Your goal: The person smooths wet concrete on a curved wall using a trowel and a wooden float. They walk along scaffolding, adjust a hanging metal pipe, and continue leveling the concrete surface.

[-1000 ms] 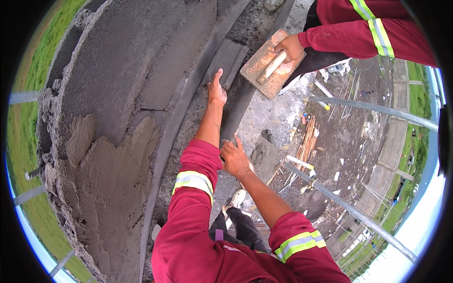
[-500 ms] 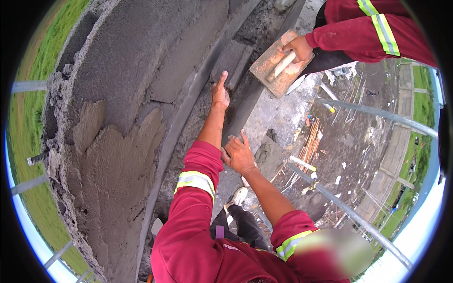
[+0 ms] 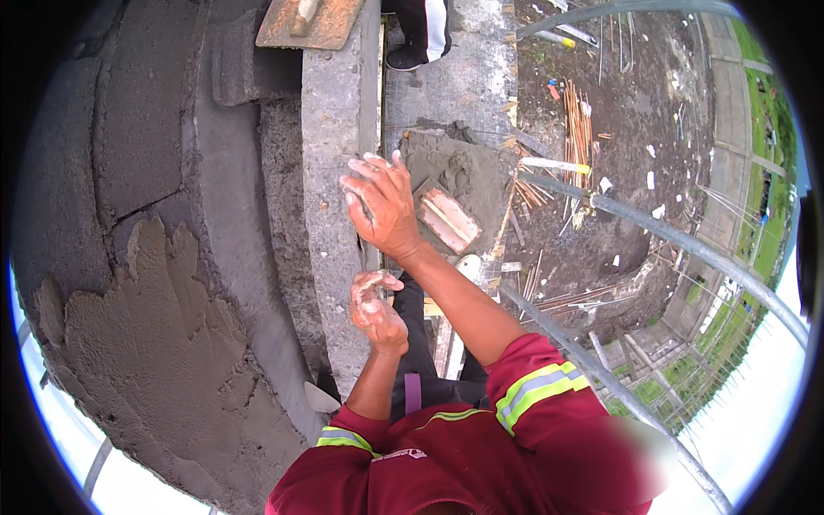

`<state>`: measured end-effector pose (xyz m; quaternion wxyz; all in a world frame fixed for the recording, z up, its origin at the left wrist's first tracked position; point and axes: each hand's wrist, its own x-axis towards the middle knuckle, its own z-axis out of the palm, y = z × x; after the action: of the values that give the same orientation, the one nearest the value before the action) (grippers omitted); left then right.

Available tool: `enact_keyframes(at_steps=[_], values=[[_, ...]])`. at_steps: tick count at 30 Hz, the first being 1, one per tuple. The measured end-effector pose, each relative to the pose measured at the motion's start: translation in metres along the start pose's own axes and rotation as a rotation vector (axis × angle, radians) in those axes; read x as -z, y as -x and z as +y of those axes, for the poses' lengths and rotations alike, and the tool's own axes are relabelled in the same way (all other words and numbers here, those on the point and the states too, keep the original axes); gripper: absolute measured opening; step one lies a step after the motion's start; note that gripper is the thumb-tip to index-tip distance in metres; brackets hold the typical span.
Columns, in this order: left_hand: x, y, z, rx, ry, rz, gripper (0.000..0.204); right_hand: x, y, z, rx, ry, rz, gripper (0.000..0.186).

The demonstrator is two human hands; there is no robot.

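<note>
My right hand (image 3: 382, 202), fingers spread and dusted with mortar, is held above a narrow concrete ledge (image 3: 330, 129) and grips nothing. Below it, my left hand (image 3: 378, 313) has its fingers curled in toward the palm; nothing shows in them. To the right of my right hand, a plastering float (image 3: 449, 216) lies handle up on a heap of wet mortar (image 3: 493, 180). A pale metal blade (image 3: 321, 398), its handle not visible, juts out beside my left forearm. Wet mortar (image 3: 146, 326) coats part of the block wall on the left.
At the top edge, another float (image 3: 313, 30) is over the ledge; whoever holds it is cut off. A co-worker's leg and shoe (image 3: 408, 56) stand on the platform. Metal scaffold tubes (image 3: 661, 225) cross the right side. Thin rods (image 3: 579, 129) lie on the ground beyond.
My view has swung so that the wall and ledge stand more upright. My hands have come closer together, the left fingers curling in. The co-worker's arm has left the view.
</note>
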<state>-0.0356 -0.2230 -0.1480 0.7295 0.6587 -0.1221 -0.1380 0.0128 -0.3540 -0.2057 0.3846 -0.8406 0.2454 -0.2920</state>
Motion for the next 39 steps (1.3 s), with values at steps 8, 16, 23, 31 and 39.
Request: enact_keyframes(at_steps=[8,16,23,31,39], values=[[0.038,0.098,-0.342,0.989,-0.324,-0.114,0.044,0.14,0.293,0.253,-1.068,0.24,0.14,0.041],[0.085,0.091,-0.539,0.711,-0.897,-0.156,0.051,0.109,0.448,0.448,-1.406,0.112,0.018,0.059],[0.122,0.052,-0.564,0.478,-1.051,-0.245,0.045,0.051,0.493,0.504,-1.443,-0.027,0.059,0.065],[0.142,0.075,-0.486,0.559,-1.043,-0.193,0.045,0.061,0.483,0.478,-1.365,0.007,-0.056,0.07],[0.121,0.082,-0.51,0.583,-0.982,-0.236,0.05,0.069,0.476,0.492,-1.385,-0.067,0.061,0.072]])
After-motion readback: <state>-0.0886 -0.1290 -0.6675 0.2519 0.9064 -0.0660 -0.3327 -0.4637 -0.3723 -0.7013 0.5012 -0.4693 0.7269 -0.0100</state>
